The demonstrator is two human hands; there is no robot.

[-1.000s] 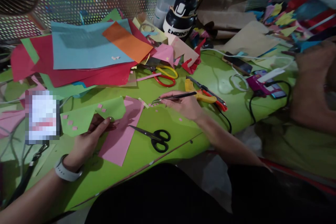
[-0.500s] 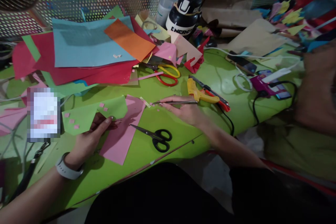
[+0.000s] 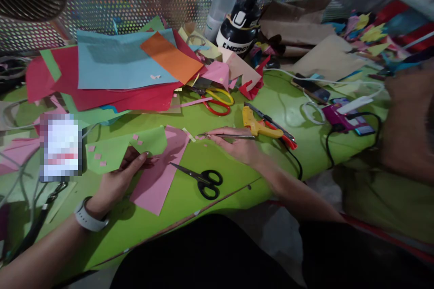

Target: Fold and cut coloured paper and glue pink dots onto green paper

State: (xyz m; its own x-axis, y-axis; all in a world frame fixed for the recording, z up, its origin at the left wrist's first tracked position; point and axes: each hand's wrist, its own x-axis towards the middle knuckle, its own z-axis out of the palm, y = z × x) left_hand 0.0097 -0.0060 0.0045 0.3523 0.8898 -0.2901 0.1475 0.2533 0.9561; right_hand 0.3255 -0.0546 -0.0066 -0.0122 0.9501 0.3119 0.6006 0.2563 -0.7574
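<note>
Green paper [image 3: 111, 146] dotted with several small pink squares is pinched in my left hand [image 3: 124, 171], at the left of the table. Beneath and right of it lies a pink sheet [image 3: 159, 180]. My right hand [image 3: 239, 144] rests on the table with its fingers around slim metal tweezers [image 3: 233, 136]. Their tips point left, by tiny pink pieces [image 3: 198, 137] and a pale yellow strip [image 3: 189, 134]. Black-handled scissors [image 3: 203, 181] lie between my hands, their blades pointing at the pink sheet.
Behind are stacked coloured papers [image 3: 118, 63], red-yellow scissors [image 3: 219, 101] and a black bottle [image 3: 239, 31]. A yellow glue gun [image 3: 259, 126], cutter [image 3: 271, 119] and cabled purple device [image 3: 335, 115] lie right. Another person's arm [image 3: 407, 117] is at the far right.
The whole view has shifted slightly, with the background objects appearing lower and the left-side items further right. Both hands keep their hold and nearly the same place on the table.
</note>
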